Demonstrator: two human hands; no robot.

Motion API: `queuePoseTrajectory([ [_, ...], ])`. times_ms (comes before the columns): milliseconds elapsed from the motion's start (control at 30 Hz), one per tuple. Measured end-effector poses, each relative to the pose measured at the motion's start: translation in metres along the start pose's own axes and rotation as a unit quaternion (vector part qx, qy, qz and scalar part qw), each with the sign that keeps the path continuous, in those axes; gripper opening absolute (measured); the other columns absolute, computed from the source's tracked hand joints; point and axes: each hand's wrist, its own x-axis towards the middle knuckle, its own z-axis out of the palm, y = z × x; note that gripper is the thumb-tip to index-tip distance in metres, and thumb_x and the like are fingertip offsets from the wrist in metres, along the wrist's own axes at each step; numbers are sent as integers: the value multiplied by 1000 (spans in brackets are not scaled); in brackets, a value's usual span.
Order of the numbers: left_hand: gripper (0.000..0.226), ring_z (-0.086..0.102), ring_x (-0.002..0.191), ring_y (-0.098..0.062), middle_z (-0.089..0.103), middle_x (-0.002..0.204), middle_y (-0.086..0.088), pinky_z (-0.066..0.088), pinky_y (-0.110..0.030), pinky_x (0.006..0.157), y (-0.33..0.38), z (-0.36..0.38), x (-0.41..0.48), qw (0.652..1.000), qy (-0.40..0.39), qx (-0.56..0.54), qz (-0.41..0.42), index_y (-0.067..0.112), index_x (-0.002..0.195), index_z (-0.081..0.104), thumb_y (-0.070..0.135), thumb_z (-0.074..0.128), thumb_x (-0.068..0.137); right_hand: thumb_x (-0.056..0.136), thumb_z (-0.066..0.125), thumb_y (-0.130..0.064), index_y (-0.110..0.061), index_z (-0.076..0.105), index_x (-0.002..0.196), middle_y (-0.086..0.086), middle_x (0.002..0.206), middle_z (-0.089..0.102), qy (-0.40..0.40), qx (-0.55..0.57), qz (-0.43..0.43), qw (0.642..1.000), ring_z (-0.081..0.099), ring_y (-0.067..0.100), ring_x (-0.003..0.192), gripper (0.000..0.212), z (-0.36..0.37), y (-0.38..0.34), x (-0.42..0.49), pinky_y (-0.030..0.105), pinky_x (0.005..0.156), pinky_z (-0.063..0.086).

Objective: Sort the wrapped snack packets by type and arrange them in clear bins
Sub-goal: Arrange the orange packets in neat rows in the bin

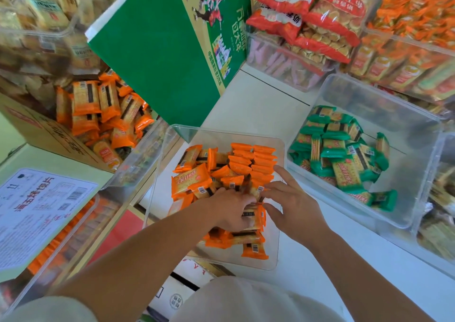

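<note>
Our left hand grips an upright orange packet; our right hand, fingers straight, touches its opposite side, with the packed row just beyond.

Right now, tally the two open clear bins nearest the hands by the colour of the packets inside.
Left bin, orange packets: 1
Right bin, green packets: 1
Total: 2 bins

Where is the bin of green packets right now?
In the head view, the clear bin of green packets sits on the right, beside the bin of orange packets.
</note>
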Motion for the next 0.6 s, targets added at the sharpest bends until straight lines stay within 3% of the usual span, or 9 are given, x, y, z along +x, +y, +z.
queuePoseTrajectory([
  [133,75,28,148,-30,26,164,-5,15,-53,123,7,-7,2,997,-39,58,-21,27,158,31,66,45,95,88,77,-30,-38,75,107,-19,119,67,-12,-21,2,1000,26,11,153,21,1,1,0,34,68,59],
  [300,67,43,135,-32,49,146,-1,21,-55,117,8,-11,-1,999,-36,15,-24,31,146,39,53,64,89,80,79,-35,-35,75,103,-15,112,69,-23,-102,28,994,39,21,145,23,3,-10,8,38,69,58],
  [467,78,33,138,-31,40,151,-1,24,-57,118,7,-12,-13,1000,2,-5,11,33,153,37,52,71,85,86,70,-35,-32,74,110,-18,109,69,-35,-21,43,998,42,16,136,25,-1,-4,17,44,82,59],
  [533,75,35,133,-26,42,143,1,30,-49,115,0,-9,-21,998,42,-34,30,33,149,45,55,74,82,82,64,-51,-31,73,115,-19,114,69,-62,31,48,996,39,17,139,40,-9,-6,19,49,96,52],
  [600,72,44,124,-19,46,133,6,41,-40,108,-8,-4,-27,990,85,-106,50,35,144,50,53,78,80,75,52,-76,-35,68,124,-20,124,64,-122,37,54,990,36,13,141,66,-21,-14,21,49,113,33],
])
